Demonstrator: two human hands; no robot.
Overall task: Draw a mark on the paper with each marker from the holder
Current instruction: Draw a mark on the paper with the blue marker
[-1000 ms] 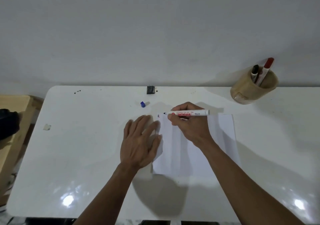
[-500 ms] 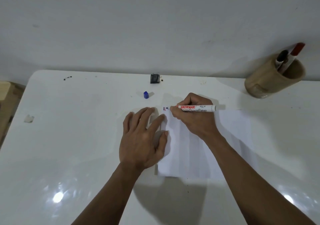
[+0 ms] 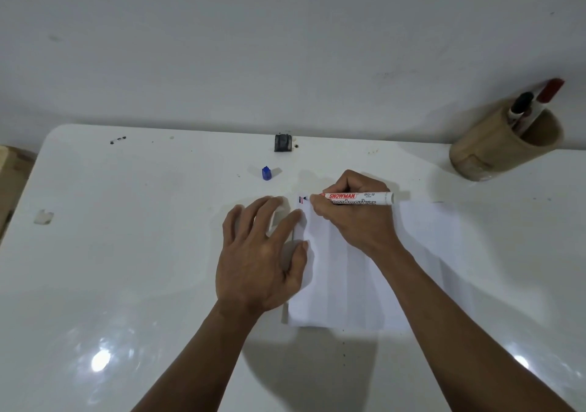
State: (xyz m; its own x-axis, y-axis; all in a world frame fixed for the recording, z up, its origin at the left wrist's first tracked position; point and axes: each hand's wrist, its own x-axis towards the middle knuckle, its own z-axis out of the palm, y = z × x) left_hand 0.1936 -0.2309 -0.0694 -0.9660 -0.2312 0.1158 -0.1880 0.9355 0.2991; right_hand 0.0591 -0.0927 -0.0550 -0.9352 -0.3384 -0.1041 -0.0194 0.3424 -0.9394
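A white sheet of paper (image 3: 358, 285) lies on the white table (image 3: 126, 253). My right hand (image 3: 352, 218) grips a white board marker (image 3: 358, 196), held level with its tip at the paper's far left corner, beside short dark and red marks (image 3: 301, 200). My left hand (image 3: 260, 253) lies flat, fingers spread, with fingertips and thumb on the paper's left edge. A blue cap (image 3: 266, 173) stands on the table beyond my left hand. At the far right a wooden holder (image 3: 494, 148) contains a black-capped marker (image 3: 520, 104) and a red-capped marker (image 3: 550, 90).
A small dark object (image 3: 283, 143) sits by the table's far edge near the grey wall. A scrap of tape (image 3: 43, 216) sticks to the table at the left. A wooden piece of furniture (image 3: 9, 170) shows past the table's left edge.
The marker tip has come down to the paper's far left corner, where small marks now show. My head has moved, shifting the holder right and up in view.
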